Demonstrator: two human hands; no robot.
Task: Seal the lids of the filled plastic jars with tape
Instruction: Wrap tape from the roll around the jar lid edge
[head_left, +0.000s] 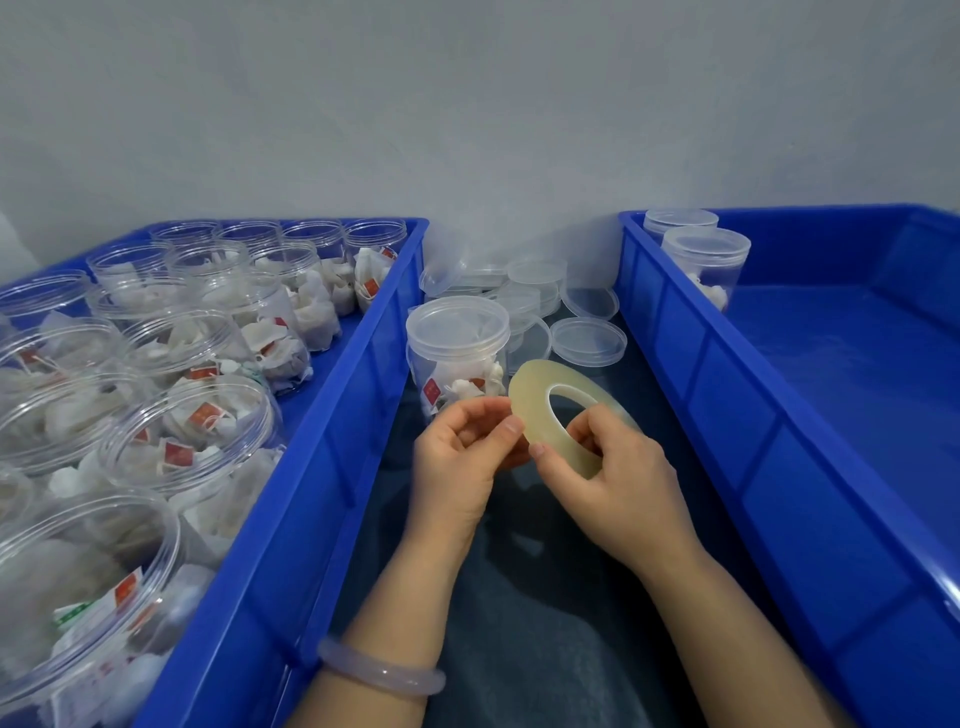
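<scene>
A roll of tape (531, 402), pale yellowish and translucent, is held tilted above a dark surface (519, 597) in the gap between two blue crates. It is gripped by the right hand (618, 483), whose thumb is laid across the near face of the ring while its curled fingers are hooked through the centre hole. The roll's left edge is pinched by the left hand (462, 457) between thumb and forefinger, with the other fingers curled in; whether a loose end of tape is caught in that pinch cannot be told. A pale bracelet (379, 675) is worn on the left wrist. Just behind the hands a lidded jar (457, 338) is stood upright on the dark surface, filled with white tea bags bearing red tags, and it is partly hidden by the left hand's fingers. Behind and to the right of this jar, loose lids (587, 340) of clear plastic are scattered and stacked between the crates. The left crate (311, 493) is packed with open jars (197, 426), all without lids and filled with the same white bags. In the far left corner of the right crate (727, 415) two closed jars (706, 260) are set one behind the other. A plain grey wall (467, 104) is seen behind everything.
</scene>
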